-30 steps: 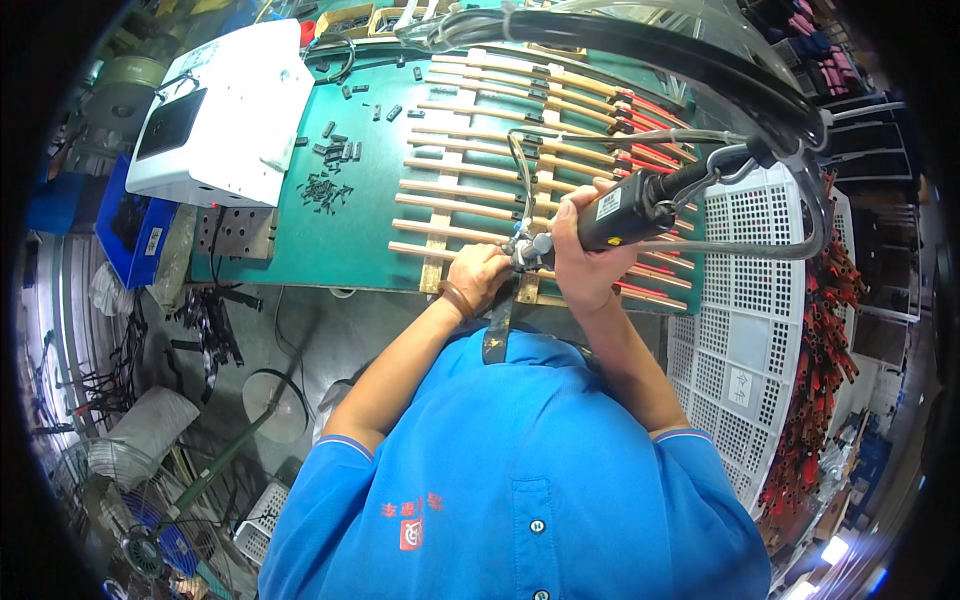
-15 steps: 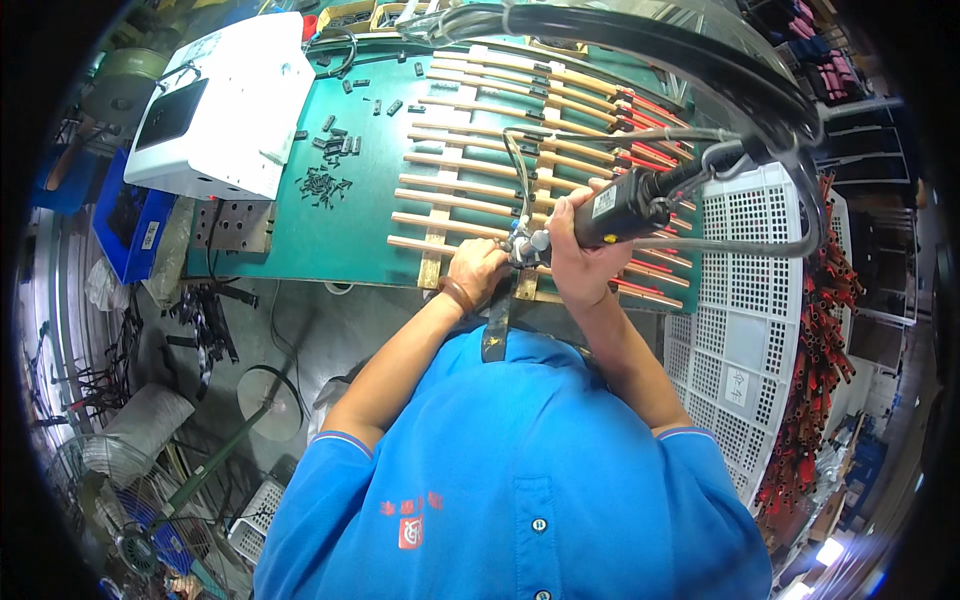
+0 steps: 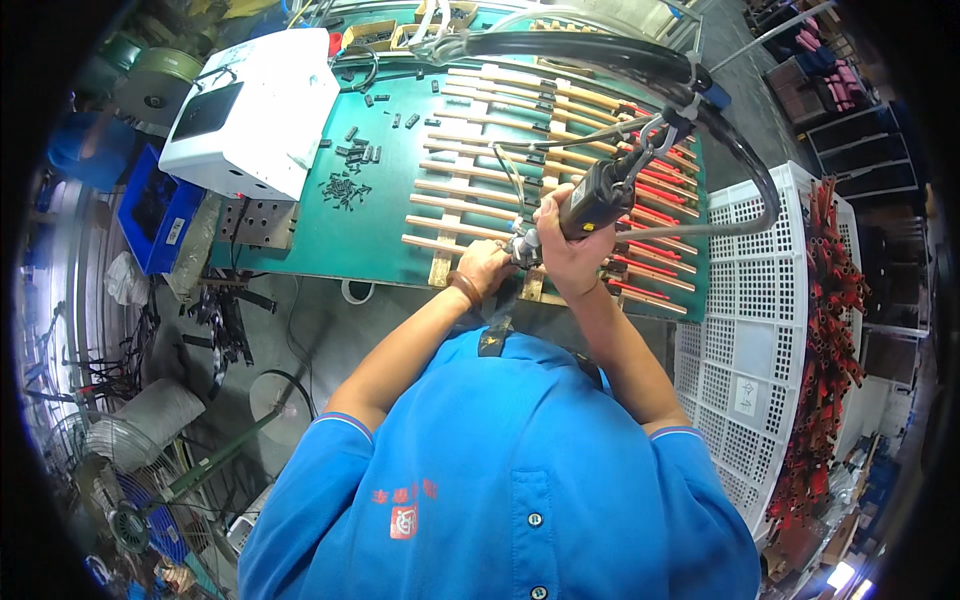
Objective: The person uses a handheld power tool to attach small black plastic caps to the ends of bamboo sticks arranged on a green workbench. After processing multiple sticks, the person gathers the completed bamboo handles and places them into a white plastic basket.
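A black handheld power tool (image 3: 597, 196), fed by a thick black hose from above, lies slanted in the curled fingers (image 3: 560, 205) with its metal nose pointing down-left onto the pale wooden slat rack (image 3: 470, 190) just beyond the other fingertips (image 3: 500, 255).

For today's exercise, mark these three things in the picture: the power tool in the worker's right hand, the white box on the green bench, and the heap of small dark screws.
Power tool (image 3: 597, 195), head view, on its black body.
White box (image 3: 262, 110), head view, on its flat top.
Screws (image 3: 343, 190), head view, on the middle of the heap.
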Tool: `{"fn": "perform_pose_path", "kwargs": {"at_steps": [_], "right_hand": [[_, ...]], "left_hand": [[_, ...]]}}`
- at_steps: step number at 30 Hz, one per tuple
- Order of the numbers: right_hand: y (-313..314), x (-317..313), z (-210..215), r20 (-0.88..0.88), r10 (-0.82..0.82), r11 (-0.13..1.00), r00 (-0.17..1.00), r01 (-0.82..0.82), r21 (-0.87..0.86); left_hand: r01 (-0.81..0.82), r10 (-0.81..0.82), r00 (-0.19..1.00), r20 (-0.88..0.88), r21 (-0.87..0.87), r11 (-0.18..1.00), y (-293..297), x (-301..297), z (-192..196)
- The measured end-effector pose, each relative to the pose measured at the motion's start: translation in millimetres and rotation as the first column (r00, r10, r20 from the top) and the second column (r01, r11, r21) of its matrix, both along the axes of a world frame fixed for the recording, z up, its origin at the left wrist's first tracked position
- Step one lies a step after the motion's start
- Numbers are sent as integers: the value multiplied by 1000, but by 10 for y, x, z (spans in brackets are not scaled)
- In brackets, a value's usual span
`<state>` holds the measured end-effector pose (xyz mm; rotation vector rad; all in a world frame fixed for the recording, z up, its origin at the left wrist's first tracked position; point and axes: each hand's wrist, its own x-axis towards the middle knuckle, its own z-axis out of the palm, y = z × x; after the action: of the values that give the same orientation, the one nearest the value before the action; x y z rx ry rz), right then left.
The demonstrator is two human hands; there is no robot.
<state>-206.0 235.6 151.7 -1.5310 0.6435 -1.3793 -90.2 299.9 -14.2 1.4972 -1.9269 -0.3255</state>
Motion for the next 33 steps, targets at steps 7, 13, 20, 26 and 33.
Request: {"fn": "perform_pose_path", "kwargs": {"at_steps": [7,13,20,26,33], "right_hand": [[-174,36,619,71,-64,998,995,65,-2],[-486,-62,1312,-35,-171,985,985,170,-21],[-411,-148,1002,67,-110,982,992,98,161],[-188,-90,747,70,-151,979,986,140,148],[-32,94,684,71,-185,979,980,177,102]], "left_hand": [[-3,3,998,-59,-2,1000,4,18,10],[-35,35,999,2,-8,999,53,8,-9],[17,-18,999,50,27,999,37,66,29],[62,-69,996,64,103,993,13,157,56],[133,-130,989,-70,37,990,-92,156,21]]}}
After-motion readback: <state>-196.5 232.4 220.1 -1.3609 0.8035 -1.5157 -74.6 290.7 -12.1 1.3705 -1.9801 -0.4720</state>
